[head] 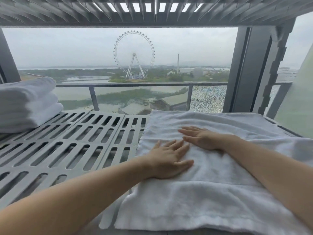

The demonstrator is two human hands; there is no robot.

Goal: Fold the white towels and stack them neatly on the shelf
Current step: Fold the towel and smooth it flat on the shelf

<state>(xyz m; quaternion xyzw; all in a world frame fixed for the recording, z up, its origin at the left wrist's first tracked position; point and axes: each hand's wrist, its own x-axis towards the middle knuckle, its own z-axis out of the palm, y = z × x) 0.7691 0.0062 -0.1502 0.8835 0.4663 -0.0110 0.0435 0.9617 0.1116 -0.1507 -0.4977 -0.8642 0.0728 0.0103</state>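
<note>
Flat and gripping nothing, left hand (169,158) and right hand (201,137) lie palm-down with fingers straight, side by side on one towel (203,192) spread over the right part of the slatted shelf (67,141). Its right edge runs out of view. One stack (25,104) of folded towels sits far left, cut off by the frame; three layers show, the full count unclear

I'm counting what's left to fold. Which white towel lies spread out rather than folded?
The towel on the right, flat on the slatted shelf under the left hand and right hand. The others sit folded in the stack at far left.
</note>
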